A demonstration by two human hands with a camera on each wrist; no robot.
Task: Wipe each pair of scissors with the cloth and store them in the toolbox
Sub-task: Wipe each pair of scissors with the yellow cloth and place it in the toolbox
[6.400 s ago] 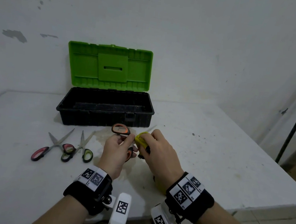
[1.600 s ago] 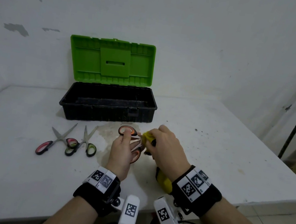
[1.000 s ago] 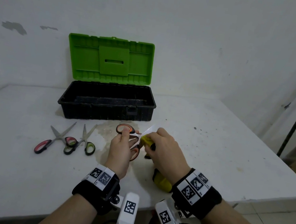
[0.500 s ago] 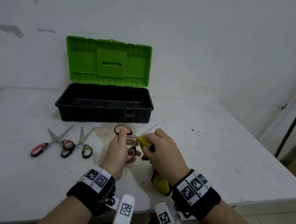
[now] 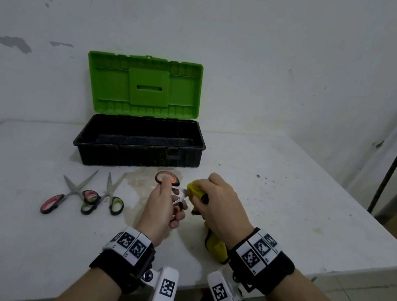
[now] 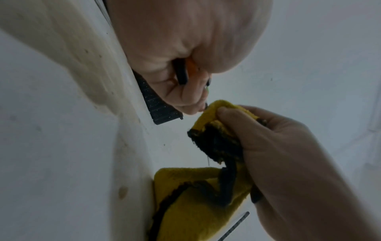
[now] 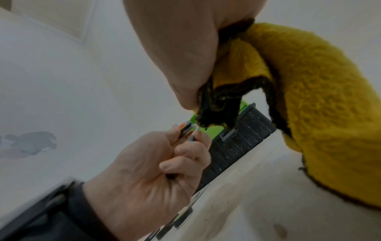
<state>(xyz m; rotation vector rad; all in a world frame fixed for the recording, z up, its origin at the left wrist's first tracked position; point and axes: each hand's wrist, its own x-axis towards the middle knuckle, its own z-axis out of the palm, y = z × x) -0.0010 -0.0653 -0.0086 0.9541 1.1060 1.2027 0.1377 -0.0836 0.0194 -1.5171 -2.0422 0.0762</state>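
The left hand [image 5: 159, 208] has a tight grip on the orange scissors [image 5: 167, 179], just above the desk [image 5: 287, 200]. The right hand [image 5: 220, 208] pinches the yellow cloth [image 6: 208, 114] around the blades. Two more scissors [image 5: 85, 196] lie on the desk by the open toolbox [image 5: 139, 152].

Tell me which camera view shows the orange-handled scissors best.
The head view: the orange-handled scissors show one handle loop and a bit of blade in the left hand. Both wrist views show only slivers of handle between fingers.
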